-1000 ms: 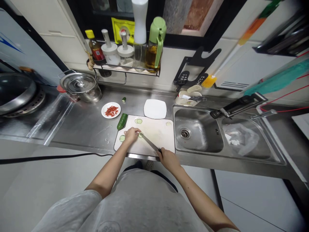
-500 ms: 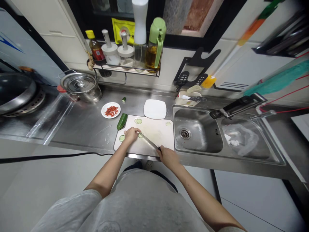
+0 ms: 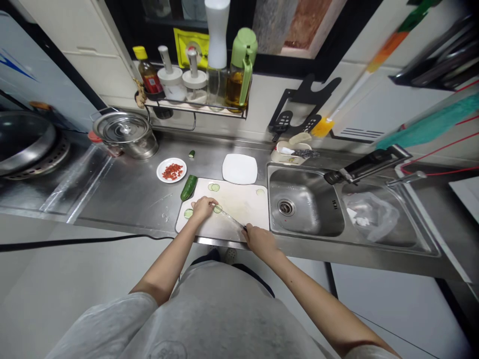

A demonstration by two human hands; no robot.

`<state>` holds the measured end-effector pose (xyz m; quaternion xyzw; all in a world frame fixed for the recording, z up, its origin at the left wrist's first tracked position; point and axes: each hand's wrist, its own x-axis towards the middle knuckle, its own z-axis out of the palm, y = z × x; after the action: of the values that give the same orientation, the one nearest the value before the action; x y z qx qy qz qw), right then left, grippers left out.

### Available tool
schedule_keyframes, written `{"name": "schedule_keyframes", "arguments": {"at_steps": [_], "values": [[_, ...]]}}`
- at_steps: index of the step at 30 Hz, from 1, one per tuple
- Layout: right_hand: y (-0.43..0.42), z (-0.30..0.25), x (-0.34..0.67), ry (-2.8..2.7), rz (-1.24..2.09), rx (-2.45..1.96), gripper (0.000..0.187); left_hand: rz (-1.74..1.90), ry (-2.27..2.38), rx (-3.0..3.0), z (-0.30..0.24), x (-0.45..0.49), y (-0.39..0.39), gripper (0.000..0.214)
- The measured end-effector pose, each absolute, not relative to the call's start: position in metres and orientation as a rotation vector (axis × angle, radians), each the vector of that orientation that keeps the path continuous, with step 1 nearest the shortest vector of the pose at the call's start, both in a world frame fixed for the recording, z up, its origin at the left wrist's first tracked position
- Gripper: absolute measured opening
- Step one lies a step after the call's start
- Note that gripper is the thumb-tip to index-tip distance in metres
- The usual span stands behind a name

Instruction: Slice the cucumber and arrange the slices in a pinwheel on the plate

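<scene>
My right hand (image 3: 261, 243) is closed around the handle of a knife (image 3: 232, 219), whose narrow blade slants up and left across a white cutting board (image 3: 239, 199). The blade's tip reaches a thin cucumber slice (image 3: 217, 210). My left hand (image 3: 203, 208) is closed, its fingertips pinched at the left edge of that slice. Another cucumber slice (image 3: 188, 214) lies left of my left hand. Overlapping slices (image 3: 213, 187) sit at the board's far edge, and a single slice (image 3: 260, 192) at its far right corner. A cut cucumber (image 3: 189, 188) rests against the board's left edge.
Behind the board stands a white square plate (image 3: 240, 168). To the left are a plate of chopped red pieces (image 3: 159, 172), a cucumber end (image 3: 191, 154) and a lidded steel pot (image 3: 140, 144). A sink (image 3: 305, 199) adjoins on the right. A seasoning rack (image 3: 198, 107) hangs above.
The knife blade has turned slightly and now shows a narrower face. Its tip stays at the slice, and both hands hold nearly the same places.
</scene>
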<state>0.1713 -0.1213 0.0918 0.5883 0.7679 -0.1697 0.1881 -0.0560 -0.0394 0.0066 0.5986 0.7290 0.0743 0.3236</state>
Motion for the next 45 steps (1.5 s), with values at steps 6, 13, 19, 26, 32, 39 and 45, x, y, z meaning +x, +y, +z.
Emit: {"name": "schedule_keyframes", "arguments": {"at_steps": [6, 13, 19, 26, 32, 39, 45], "values": [[-0.121, 0.085, 0.17, 2.141, -0.494, 1.653, 0.03, 0.192, 1.926, 1.573, 0.009, -0.055, -0.04, 0.025], [-0.119, 0.087, 0.174, 2.186, -0.41, 1.595, 0.03, 0.186, 1.902, 1.58, 0.012, -0.055, -0.04, 0.025], [-0.12, 0.091, 0.183, 2.188, -0.363, 1.543, 0.031, 0.172, 1.912, 1.569, 0.014, -0.054, -0.04, 0.026], [-0.126, 0.093, 0.19, 2.153, -0.387, 1.55, 0.032, 0.149, 1.951, 1.593, 0.015, -0.048, -0.044, 0.029], [-0.133, 0.097, 0.198, 2.102, -0.451, 1.573, 0.032, 0.094, 1.986, 1.667, 0.015, -0.041, -0.049, 0.027], [-0.146, 0.084, 0.217, 2.105, -0.434, 1.587, 0.032, 0.124, 2.015, 1.666, 0.01, -0.034, -0.05, 0.022], [-0.148, 0.074, 0.228, 2.114, -0.489, 1.639, 0.033, 0.19, 2.028, 1.603, 0.007, -0.031, -0.05, 0.019]]}}
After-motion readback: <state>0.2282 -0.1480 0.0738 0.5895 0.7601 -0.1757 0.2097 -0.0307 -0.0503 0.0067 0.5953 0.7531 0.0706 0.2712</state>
